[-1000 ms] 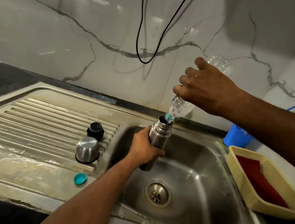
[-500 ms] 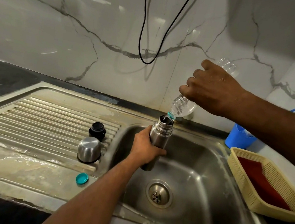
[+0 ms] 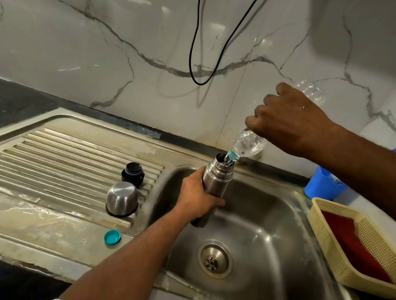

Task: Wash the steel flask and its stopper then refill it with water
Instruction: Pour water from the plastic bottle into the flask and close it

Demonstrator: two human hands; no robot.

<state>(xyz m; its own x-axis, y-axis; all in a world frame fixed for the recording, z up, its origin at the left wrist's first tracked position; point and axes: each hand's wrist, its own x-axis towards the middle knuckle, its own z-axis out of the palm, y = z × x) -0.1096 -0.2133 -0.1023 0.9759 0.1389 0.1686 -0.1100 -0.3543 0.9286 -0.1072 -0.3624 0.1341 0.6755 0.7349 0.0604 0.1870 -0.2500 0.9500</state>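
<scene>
Your one head camera is looking forward and down, close over the sink (image 3: 269,232), wall at twelve o'clock.

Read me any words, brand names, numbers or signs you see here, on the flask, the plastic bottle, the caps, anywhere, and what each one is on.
No readable text in this view.
Steel flask: plain metal, no marking shows.
Plastic bottle: clear, no label visible.
Black stopper, steel cup, teal cap: no lettering can be made out.
Blue cup and yellow basket: nothing printed shows.
</scene>
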